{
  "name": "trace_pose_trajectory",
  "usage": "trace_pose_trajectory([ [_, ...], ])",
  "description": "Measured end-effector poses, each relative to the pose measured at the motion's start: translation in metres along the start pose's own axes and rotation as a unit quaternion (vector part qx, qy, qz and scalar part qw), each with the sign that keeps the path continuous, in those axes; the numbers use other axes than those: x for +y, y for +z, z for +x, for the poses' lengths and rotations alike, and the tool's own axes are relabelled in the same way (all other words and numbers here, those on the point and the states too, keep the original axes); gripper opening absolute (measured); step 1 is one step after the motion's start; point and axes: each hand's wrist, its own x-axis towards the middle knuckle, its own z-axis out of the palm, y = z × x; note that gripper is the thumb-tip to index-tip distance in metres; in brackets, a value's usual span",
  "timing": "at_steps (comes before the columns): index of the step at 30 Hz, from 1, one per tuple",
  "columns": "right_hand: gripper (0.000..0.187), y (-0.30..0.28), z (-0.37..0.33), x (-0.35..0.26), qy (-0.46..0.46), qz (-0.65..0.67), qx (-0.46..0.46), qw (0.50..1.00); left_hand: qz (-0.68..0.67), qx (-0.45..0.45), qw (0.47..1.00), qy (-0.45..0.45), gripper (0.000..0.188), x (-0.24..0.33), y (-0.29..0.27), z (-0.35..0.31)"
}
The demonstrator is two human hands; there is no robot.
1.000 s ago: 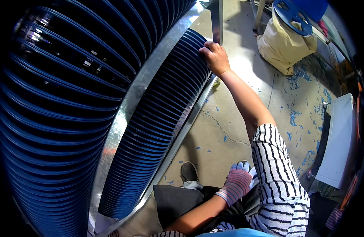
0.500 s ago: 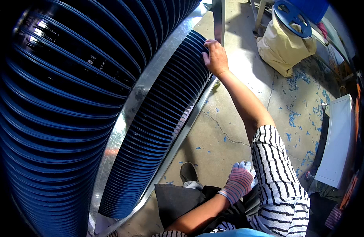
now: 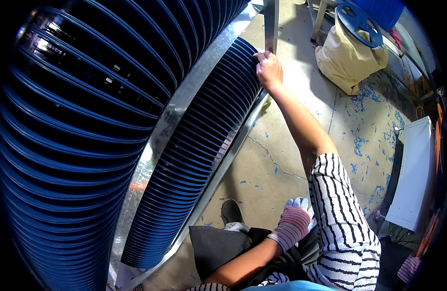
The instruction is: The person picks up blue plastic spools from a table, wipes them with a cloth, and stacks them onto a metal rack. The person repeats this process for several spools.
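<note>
A long row of thin blue discs (image 3: pixel 184 150), packed edge to edge, lies in a metal rack (image 3: pixel 158 131) in front of me. My right hand (image 3: pixel 269 71), bare, reaches to the far end of this row, its fingers closed at the rim of a disc; the fingertips are partly hidden. Down by my lap, my left hand (image 3: pixel 295 225) wears a striped glove with pale fingertips. Its fingers look curled beside my right sleeve, and what they hold, if anything, is hidden. A second, larger row of blue discs (image 3: pixel 78 155) fills the left side.
A cream sack (image 3: pixel 347 63) with a spoked blue wheel (image 3: pixel 347 12) on top stands at the far right. Blue scraps (image 3: pixel 359 145) litter the concrete floor (image 3: pixel 291 140). A white cabinet (image 3: pixel 410 174) is at the right; a rack post (image 3: pixel 270 26) rises beyond my right hand.
My right hand has shifted slightly right and down, and its fingers have closed more at the disc rim. My left hand has stayed in place.
</note>
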Motion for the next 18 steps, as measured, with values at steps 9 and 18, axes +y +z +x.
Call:
trace_pose_trajectory([
  [9,0.027,-0.001,0.001,-0.011,-0.028,0.074,0.035,0.996,0.002,0.008,1.000,0.002,0.026,-0.003,-0.001,-0.001],
  [18,0.013,0.000,0.000,-0.013,-0.009,0.048,0.034,0.998,0.014,-0.009,1.000,0.002,0.027,-0.001,-0.007,-0.002],
])
